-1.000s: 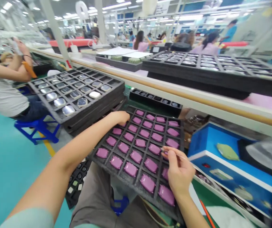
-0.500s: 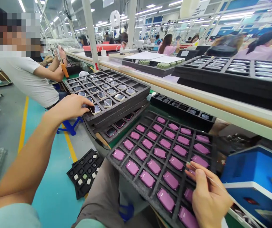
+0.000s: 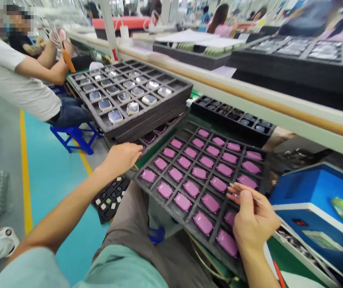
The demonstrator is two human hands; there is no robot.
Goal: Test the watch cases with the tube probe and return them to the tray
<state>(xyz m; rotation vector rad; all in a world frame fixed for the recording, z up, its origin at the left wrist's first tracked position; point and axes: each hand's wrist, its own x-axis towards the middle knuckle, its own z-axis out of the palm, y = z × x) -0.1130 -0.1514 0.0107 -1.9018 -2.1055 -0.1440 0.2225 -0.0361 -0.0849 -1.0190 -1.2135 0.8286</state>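
My left hand (image 3: 125, 157) is at the near corner of a lower foam tray (image 3: 156, 143) of dark-screened, pink-rimmed watch cases (image 3: 149, 138). Its fingers are bent together at the front pocket; what they grip is hidden. Above that tray sits a stack of foam trays (image 3: 147, 124) with pale-rimmed watch cases (image 3: 115, 116). In front of me a black foam tray (image 3: 159, 206) is filled with pink watch-shaped pieces (image 3: 203, 223). Over its right side, my right hand (image 3: 254, 212) is closed round a thin, pale, stick-like tool (image 3: 263, 203).
A blue box (image 3: 318, 188) stands at the right. Black trays (image 3: 234, 116) lie under the shelf edge (image 3: 249, 102), with more trays (image 3: 294, 80) on it. A co-worker (image 3: 18, 76) sits at the left on a blue stool (image 3: 74, 136). Small trays (image 3: 111, 198) lie on the floor.
My left hand has left a pale-rimmed watch case in the upper tray and come down to the lower tray. My right hand stays over the pink pieces with its tool. The view has shifted.
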